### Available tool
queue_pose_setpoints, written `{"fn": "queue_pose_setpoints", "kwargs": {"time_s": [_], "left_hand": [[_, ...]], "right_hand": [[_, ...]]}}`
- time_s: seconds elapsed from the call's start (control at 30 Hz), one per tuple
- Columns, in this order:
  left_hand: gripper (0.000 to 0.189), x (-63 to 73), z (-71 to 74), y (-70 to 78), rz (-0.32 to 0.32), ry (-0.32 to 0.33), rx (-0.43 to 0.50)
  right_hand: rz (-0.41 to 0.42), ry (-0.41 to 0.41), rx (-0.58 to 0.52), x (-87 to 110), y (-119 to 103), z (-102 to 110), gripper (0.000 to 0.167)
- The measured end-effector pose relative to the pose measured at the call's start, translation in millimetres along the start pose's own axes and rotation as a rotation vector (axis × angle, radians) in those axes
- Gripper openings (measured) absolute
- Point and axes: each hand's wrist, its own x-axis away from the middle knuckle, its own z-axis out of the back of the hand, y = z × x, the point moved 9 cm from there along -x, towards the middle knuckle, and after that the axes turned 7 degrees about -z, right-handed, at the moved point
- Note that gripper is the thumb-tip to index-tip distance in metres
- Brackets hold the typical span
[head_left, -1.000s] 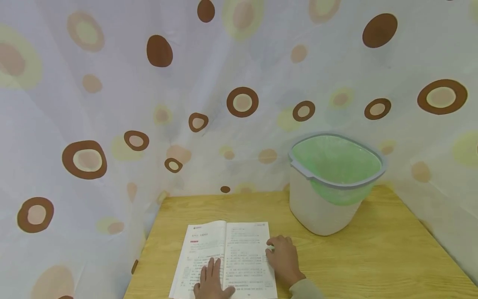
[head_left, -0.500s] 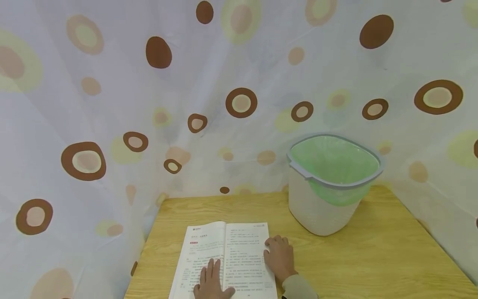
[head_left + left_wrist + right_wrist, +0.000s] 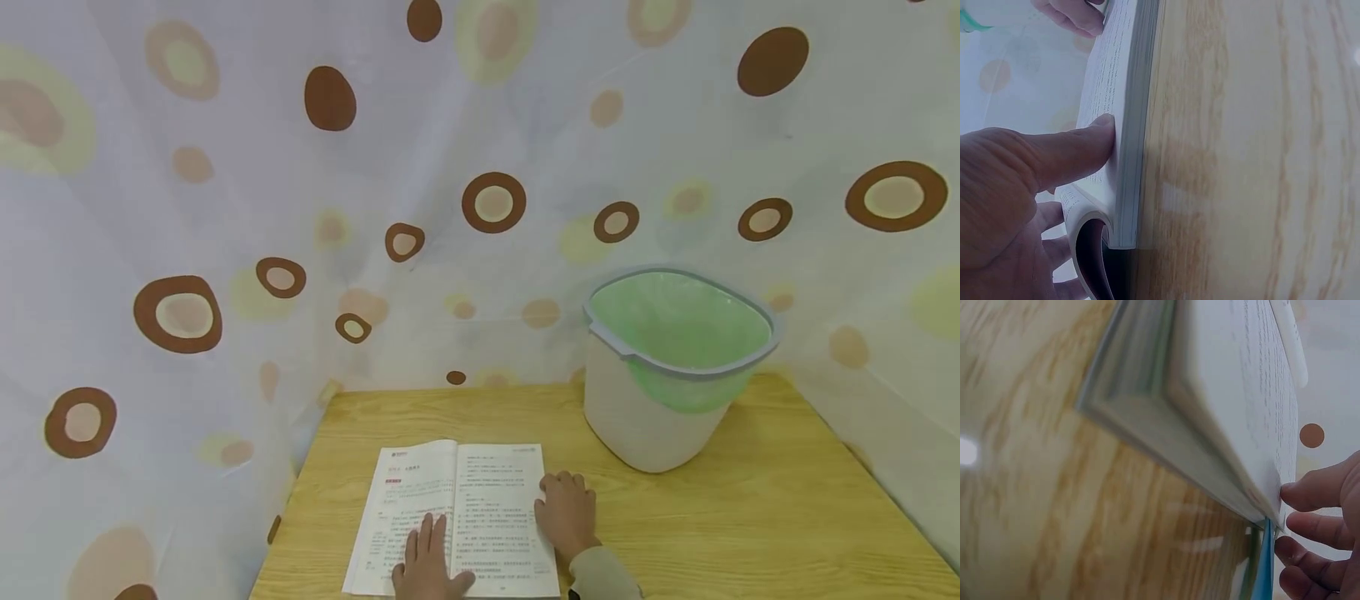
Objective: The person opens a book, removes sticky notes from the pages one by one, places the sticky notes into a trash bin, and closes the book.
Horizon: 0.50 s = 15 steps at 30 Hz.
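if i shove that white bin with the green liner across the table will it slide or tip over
The bin looks empty inside its green liner, so it is probably light and would slide easily on the smooth wooden table. It narrows toward the base and already seems to lean, so a push near the rim may tip it; pushing low looks safer.

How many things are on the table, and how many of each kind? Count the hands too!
Open book: 1
White bin with green liner: 1
Hands: 2, the left hand flat on the book and the right hand at the book's right edge
Total: 4, all on the wooden table
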Motion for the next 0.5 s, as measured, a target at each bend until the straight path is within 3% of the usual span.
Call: {"fn": "queue_pose_setpoints", "kwargs": {"time_s": [0.5], "left_hand": [[0.092,0.9,4.3,4.0,-0.007,0.016,-0.015]], "right_hand": [[-0.035,-0.003,0.012,1.5,-2.7,-0.5,0.024]]}}
